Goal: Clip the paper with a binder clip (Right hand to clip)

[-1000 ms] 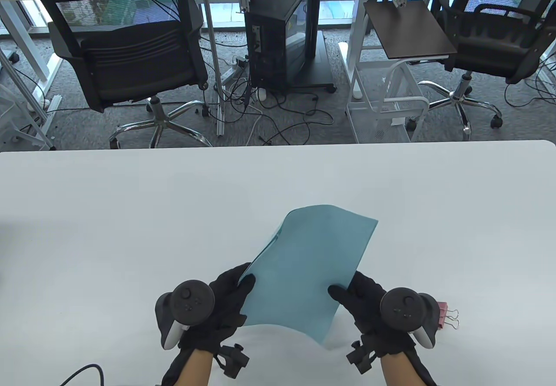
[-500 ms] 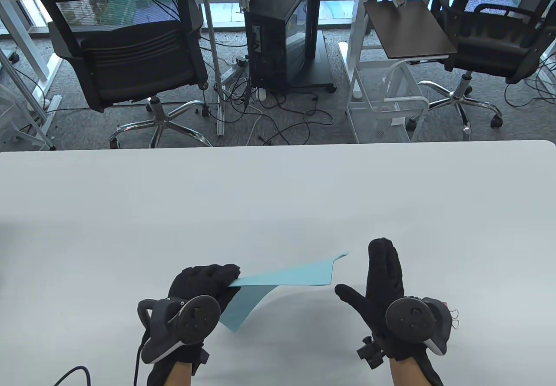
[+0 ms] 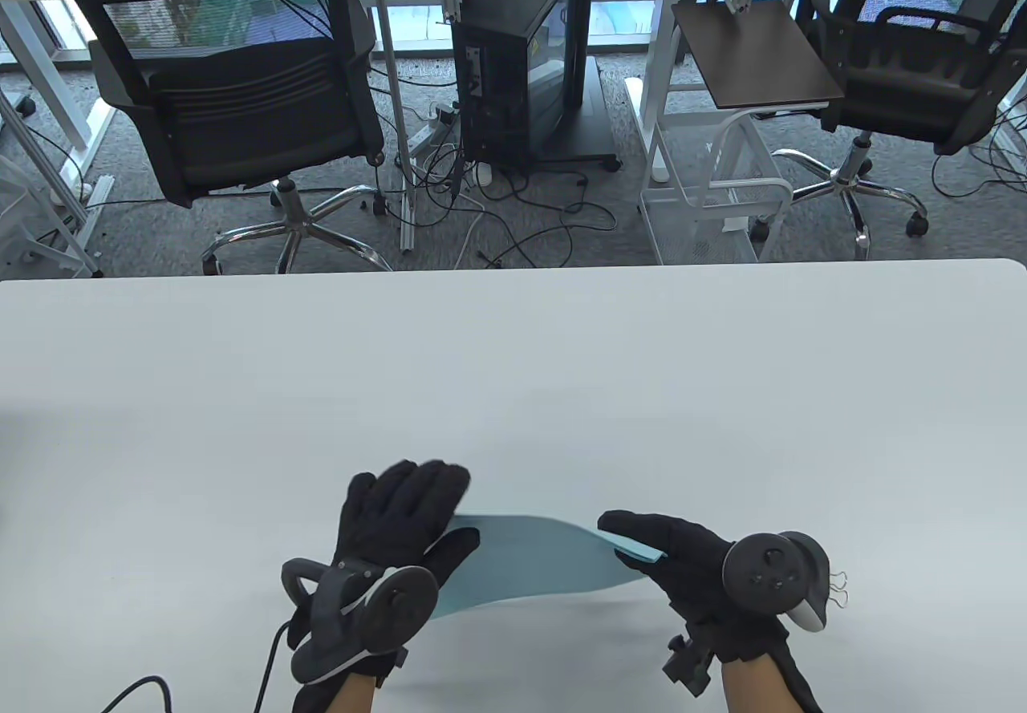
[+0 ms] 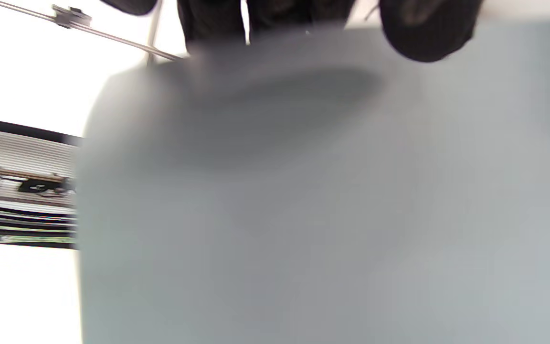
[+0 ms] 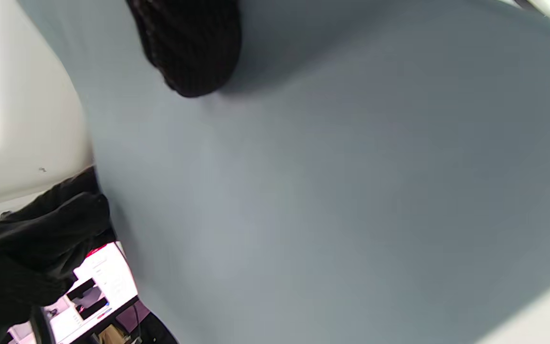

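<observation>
A light blue sheet of paper (image 3: 529, 565) hangs bowed just above the white table (image 3: 513, 360) near its front edge. My left hand (image 3: 449, 520) holds its left end, fingers spread on the far side and thumb on the near side. My right hand (image 3: 634, 540) pinches its right end. The paper fills the left wrist view (image 4: 303, 200) and the right wrist view (image 5: 332, 191), where one fingertip (image 5: 189, 52) presses on it. The binder clip is mostly hidden behind my right hand's tracker; only its wire handles (image 3: 838, 589) show.
A black cable (image 3: 144, 685) lies at the table's front left. Office chairs (image 3: 241, 95), a computer tower (image 3: 513, 63) and a white wire cart (image 3: 722, 184) stand on the floor beyond the far edge.
The upright sheet dropped flat. My right hand let go and opened, then took the right end again. My left hand turned and spread its fingers over the left end.
</observation>
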### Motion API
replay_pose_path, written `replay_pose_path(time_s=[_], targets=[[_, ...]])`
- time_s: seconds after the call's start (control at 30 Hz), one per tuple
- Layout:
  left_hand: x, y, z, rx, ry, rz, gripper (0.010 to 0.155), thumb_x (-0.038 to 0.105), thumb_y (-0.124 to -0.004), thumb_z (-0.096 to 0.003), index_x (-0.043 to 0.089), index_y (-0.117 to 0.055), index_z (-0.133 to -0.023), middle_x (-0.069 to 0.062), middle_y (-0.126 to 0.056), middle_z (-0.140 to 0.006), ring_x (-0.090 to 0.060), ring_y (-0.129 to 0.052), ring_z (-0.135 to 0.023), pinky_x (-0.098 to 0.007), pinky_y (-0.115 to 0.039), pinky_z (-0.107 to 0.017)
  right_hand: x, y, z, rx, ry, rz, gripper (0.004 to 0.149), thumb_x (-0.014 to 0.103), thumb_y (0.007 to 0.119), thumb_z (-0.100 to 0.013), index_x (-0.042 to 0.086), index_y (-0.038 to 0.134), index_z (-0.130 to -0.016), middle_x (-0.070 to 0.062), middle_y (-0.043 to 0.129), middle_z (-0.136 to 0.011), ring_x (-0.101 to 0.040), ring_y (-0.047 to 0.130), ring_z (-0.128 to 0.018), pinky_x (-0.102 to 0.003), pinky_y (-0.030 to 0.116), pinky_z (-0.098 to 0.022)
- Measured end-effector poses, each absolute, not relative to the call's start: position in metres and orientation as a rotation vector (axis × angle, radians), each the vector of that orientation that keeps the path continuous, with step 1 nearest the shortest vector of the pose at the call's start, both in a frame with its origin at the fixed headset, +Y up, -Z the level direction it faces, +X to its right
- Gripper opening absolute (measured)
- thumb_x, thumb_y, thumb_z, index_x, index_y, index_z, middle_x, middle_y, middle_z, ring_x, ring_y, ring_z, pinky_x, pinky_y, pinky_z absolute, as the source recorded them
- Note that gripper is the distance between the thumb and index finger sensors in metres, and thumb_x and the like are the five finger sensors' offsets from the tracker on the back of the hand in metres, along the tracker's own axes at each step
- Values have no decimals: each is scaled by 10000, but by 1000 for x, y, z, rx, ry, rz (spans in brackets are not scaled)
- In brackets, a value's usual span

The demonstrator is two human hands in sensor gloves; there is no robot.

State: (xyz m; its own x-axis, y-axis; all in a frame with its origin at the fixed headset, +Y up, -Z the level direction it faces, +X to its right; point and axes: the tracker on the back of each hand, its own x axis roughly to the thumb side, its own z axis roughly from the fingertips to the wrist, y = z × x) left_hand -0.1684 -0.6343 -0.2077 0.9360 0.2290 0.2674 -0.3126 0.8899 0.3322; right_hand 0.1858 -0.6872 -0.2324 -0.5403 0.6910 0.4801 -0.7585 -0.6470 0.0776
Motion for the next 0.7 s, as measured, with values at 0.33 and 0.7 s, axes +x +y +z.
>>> replay_pose_path(time_s=[0.33,0.7], targets=[[-212,-698,-240,-50,-160,1059,981,677,-674,-520,129,-230,-1203,-77,-607,-1222,-429,-696,-1083,-654,-550,-773,209,-695,-238,492,-179,1971,415,287,749,-580,139,791,-965,-103,972,-813,-305,1011,-615,-481,851,-457],[-194,-705,-241,113,-257,1187,398,440,-688,-602,421,-615,-993,157,-828,-1015,-180,-910,-907,-435,-739,-733,197,-688,-230,446,-392,2099,459,312,755,-572,160,735,-1005,-135,904,-915,-345,960,-731,-523,808,-538]])
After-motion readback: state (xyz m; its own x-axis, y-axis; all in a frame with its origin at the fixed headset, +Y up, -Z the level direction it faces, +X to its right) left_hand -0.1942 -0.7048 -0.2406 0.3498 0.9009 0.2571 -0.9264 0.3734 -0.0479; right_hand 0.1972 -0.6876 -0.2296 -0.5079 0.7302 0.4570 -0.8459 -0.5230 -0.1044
